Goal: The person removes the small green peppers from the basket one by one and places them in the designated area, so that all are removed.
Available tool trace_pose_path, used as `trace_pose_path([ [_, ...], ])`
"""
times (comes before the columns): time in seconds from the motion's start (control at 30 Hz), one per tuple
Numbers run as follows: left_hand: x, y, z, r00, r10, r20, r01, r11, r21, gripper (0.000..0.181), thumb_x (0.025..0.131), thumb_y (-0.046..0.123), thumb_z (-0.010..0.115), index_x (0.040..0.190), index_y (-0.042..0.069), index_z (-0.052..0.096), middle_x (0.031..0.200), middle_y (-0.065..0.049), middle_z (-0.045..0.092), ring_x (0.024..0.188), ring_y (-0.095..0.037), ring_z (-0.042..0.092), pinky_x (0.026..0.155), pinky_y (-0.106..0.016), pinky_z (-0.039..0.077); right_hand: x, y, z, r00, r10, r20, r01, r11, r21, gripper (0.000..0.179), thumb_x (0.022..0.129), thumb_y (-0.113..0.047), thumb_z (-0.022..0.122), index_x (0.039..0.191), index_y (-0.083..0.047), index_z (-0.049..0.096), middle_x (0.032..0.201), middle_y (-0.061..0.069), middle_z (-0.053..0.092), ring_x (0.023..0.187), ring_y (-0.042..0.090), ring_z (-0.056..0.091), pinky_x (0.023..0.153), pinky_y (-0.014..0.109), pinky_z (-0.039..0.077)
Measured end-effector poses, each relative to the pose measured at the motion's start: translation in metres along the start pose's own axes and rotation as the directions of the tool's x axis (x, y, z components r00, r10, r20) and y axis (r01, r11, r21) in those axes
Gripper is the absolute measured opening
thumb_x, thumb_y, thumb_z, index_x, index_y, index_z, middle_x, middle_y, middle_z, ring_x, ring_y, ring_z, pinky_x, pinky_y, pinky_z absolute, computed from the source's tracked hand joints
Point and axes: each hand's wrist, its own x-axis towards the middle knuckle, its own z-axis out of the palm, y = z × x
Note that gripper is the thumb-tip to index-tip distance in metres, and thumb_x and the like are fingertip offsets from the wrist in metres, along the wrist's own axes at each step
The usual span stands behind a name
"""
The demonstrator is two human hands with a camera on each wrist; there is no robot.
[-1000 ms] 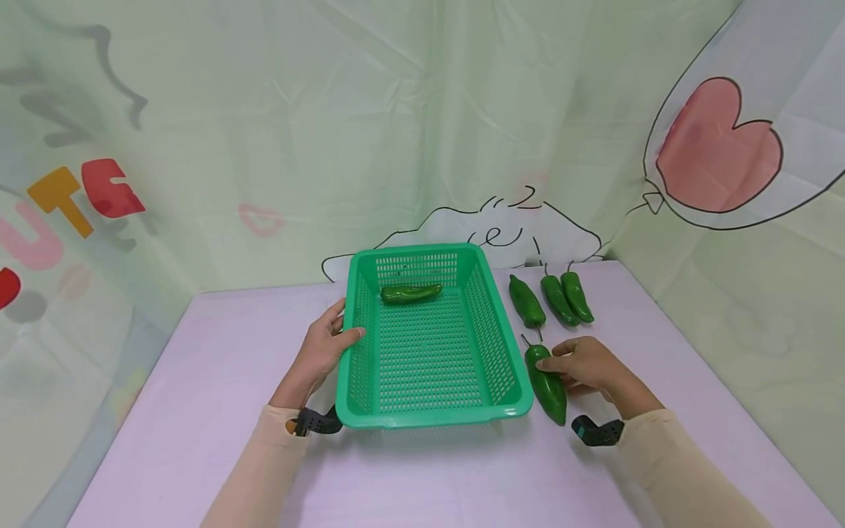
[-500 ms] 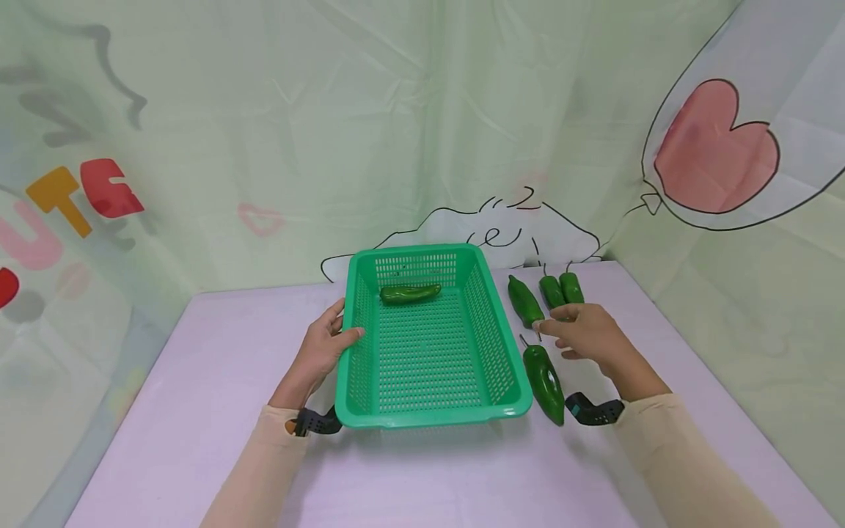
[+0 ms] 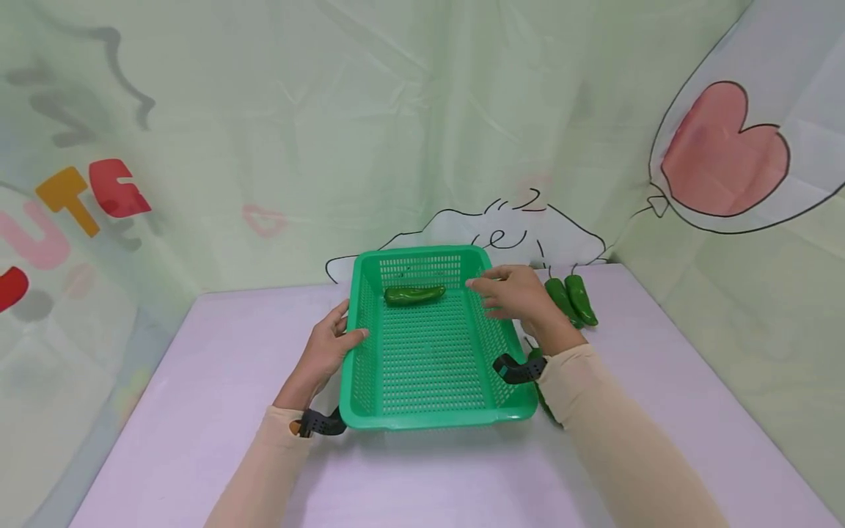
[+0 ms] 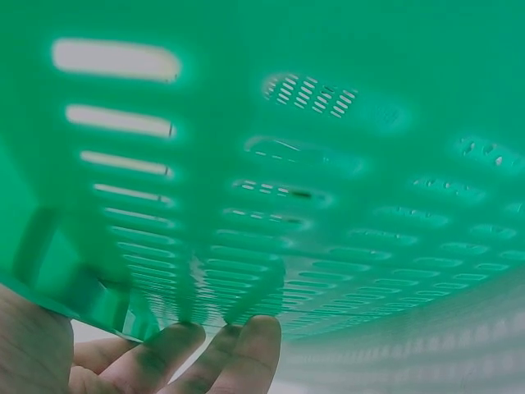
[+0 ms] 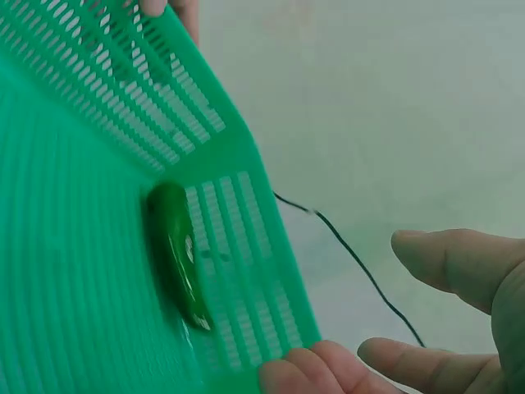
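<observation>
My left hand (image 3: 326, 348) grips the left rim of a green plastic basket (image 3: 439, 422), thumb over the edge; in the left wrist view its fingers (image 4: 258, 345) press against the outside. One glossy green chili pepper (image 3: 414, 295) lies inside at the far end. Over the far right rim reaches my right hand (image 3: 518, 297), holding nothing that shows. The right wrist view has its thumb (image 5: 459, 263) standing apart, with some fingertips (image 5: 316, 369) right at the rim. Another green chili (image 3: 546, 400) lies right of the basket, mostly covered by the forearm.
Two more green chilies (image 3: 579, 299) lie at the back right of the pale lilac table (image 3: 422, 491). A light printed curtain (image 3: 317, 147) hangs close behind and along both sides.
My right hand has lifted away from the near chili, passed the far one, and moved left over the basket's rim. That far chili is now hidden from view. My left hand keeps its grip.
</observation>
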Motion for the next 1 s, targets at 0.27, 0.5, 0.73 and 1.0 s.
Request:
trace_pose_path([
  [0.27, 0.001, -0.001, -0.001, 1.000, 0.012, -0.004, -0.012, 1.000, -0.006, 0.077, 0.102, 0.010, 0.064, 0.167, 0.010, 0.022, 0.151, -0.023, 0.054, 0.122, -0.037, 0.066, 0.091, -0.036, 0.058, 0.035, -0.003, 0.041, 0.996, 0.077, 0.034, -0.082, 0.983, 0.165, 0.065, 0.102, -0.027, 0.069, 0.154, 0.002, 0.044, 0.147, 0.029, 0.053, 0.134, 0.042, 0.056, 0.095, 0.041, 0.059],
  [0.5, 0.002, -0.003, 0.001, 1.000, 0.002, -0.011, -0.002, 1.000, -0.016, 0.078, 0.102, 0.010, 0.064, 0.167, 0.011, 0.022, 0.152, -0.021, 0.054, 0.123, -0.035, 0.065, 0.093, -0.038, 0.058, 0.059, 0.007, 0.063, 0.987, 0.161, 0.018, -0.158, 0.937, 0.313, 0.073, 0.103, -0.024, 0.067, 0.158, 0.007, 0.031, 0.147, 0.032, 0.048, 0.135, 0.045, 0.054, 0.095, 0.039, 0.058],
  [0.73, 0.003, -0.004, 0.001, 1.000, 0.014, -0.012, -0.014, 1.000, -0.021, 0.078, 0.102, 0.010, 0.064, 0.167, 0.011, 0.022, 0.151, -0.022, 0.055, 0.123, -0.036, 0.065, 0.093, -0.040, 0.058, 0.077, 0.013, 0.081, 0.968, 0.249, 0.034, -0.239, 0.871, 0.429, 0.081, 0.103, -0.024, 0.066, 0.163, 0.004, 0.020, 0.146, 0.035, 0.047, 0.133, 0.047, 0.055, 0.100, 0.044, 0.056],
  [1.0, 0.002, -0.005, 0.001, 0.999, 0.005, -0.039, -0.006, 1.000, -0.014, 0.077, 0.101, 0.011, 0.066, 0.167, 0.012, 0.025, 0.149, -0.019, 0.058, 0.119, -0.032, 0.067, 0.092, -0.041, 0.058, 0.091, 0.015, 0.095, 0.954, 0.292, 0.065, -0.288, 0.838, 0.463, 0.081, 0.104, -0.026, 0.064, 0.165, -0.001, 0.017, 0.143, 0.038, 0.046, 0.127, 0.049, 0.060, 0.093, 0.043, 0.060],
])
